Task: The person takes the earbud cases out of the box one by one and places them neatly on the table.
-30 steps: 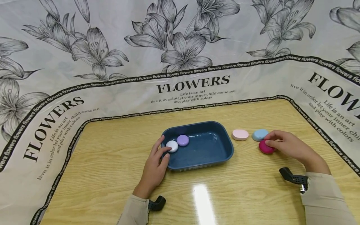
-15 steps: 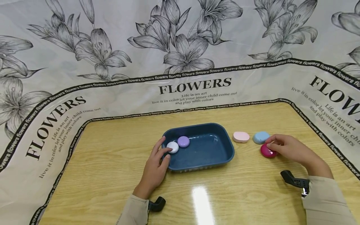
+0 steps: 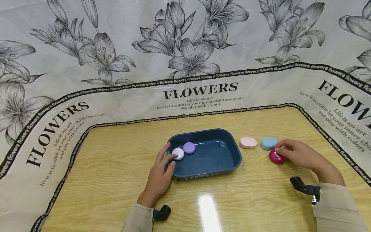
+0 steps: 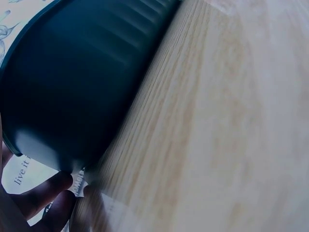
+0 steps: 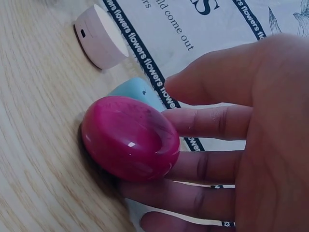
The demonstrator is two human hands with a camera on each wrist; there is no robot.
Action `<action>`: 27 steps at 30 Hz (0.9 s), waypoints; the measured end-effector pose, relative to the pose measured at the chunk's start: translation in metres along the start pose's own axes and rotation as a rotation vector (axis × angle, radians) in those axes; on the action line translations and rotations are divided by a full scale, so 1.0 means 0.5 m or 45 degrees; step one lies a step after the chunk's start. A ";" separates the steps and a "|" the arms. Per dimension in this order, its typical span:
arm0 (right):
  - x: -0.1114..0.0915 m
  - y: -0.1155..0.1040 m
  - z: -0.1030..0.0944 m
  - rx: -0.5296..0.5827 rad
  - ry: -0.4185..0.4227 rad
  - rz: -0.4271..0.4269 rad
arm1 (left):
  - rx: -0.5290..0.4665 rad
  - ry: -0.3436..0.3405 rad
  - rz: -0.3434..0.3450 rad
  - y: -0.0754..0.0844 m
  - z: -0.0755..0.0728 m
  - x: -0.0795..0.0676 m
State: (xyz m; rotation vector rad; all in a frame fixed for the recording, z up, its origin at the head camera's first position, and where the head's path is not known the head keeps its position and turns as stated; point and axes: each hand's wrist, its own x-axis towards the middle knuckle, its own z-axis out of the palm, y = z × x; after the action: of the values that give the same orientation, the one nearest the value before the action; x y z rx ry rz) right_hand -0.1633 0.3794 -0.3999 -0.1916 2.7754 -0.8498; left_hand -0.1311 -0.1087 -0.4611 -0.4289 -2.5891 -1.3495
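Note:
My left hand (image 3: 160,172) holds the left end of a dark blue rectangular basin (image 3: 207,172). One fingertip reaches over the rim and appears to touch a white round object (image 3: 179,154) inside. Beside that lies a purple round object (image 3: 189,148). In the left wrist view, fingers (image 4: 41,191) curl at the basin's end. My right hand (image 3: 302,158) is at a glossy magenta rounded object (image 5: 128,140) on the table. Its fingers stretch behind the object, touching it; the thumb stands apart in the right wrist view. Some fingertips are hidden behind the object.
A light blue rounded object (image 3: 269,143) sits just behind the magenta one. Farther left, near the basin's right end, lies a pale pink oblong object (image 3: 248,142) with a small dark slot in its side. A flower-printed cloth (image 3: 200,93) borders the wooden table (image 3: 116,167).
The magenta object shifts slightly toward me relative to the blue one, with my right hand following. My left hand and the basin stay in place. The head view tilts a little.

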 end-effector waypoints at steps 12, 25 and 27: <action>-0.010 -0.005 0.001 -0.001 0.000 0.011 | -0.006 -0.015 -0.023 0.003 0.000 -0.004; -0.011 -0.012 -0.011 -0.086 0.038 0.041 | -0.007 -0.017 -0.033 0.004 -0.001 -0.004; -0.009 -0.011 -0.013 -0.101 0.049 0.039 | -0.005 -0.014 -0.030 0.006 -0.001 -0.002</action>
State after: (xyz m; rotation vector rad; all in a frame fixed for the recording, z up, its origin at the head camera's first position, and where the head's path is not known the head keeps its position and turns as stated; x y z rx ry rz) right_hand -0.1602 0.3790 -0.3907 -0.1475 2.8425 -0.7445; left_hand -0.1290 -0.1080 -0.4589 -0.4085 -2.6089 -1.3642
